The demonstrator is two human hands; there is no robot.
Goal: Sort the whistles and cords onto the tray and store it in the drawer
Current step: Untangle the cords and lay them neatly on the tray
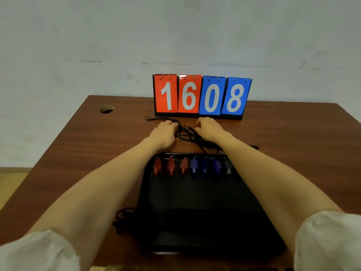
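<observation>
Cords, a tangle of thin black string, lie on the brown wooden table just beyond the black rectangular tray, between both hands. Left hand and right hand curl their fingers into the strands. Red, blue and dark plastic whistles line the tray's far edge (another cord bunch lies at its left).

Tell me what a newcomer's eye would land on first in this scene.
The red and blue flip scoreboard reading 1608 stands out at the far edge of the brown wooden table. In front of it, the left hand and right hand work a tangle of black cords. Nearer, a row of red, blue and dark plastic whistles lines the far end of the black rectangular tray.
</observation>
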